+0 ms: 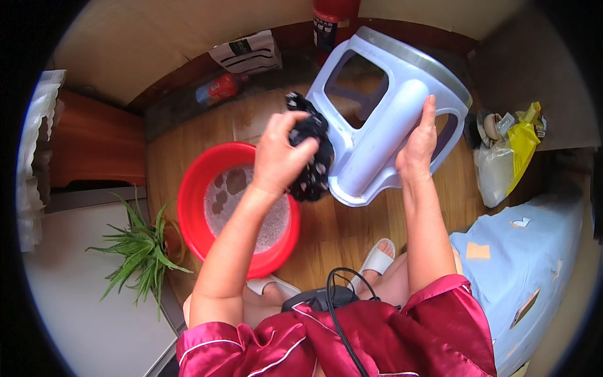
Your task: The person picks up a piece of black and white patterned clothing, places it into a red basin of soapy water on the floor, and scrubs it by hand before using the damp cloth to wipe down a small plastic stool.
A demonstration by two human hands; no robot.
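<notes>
My left hand [281, 153] grips a bunched black cloth [316, 162] with pale spots. The cloth lies against the leg end of a lavender plastic stool [384, 136]. The stool is tilted on its side, its grey-rimmed seat towards the upper right. My right hand [420, 143] holds it by a leg, thumb along the front, the other fingers hidden behind. Below and left of the cloth stands a red plastic basin [191, 207] on the floor. Sudsy water [271, 226] fills its bottom, and my left forearm covers part of it.
A spiky green potted plant [141, 247] is left of the basin. By the wall are a red bottle [221, 89], a paper bag [249, 52] and a red cylinder [334, 21]. A yellow-and-clear plastic bag [506, 165] lies right, above blue patterned fabric [513, 254].
</notes>
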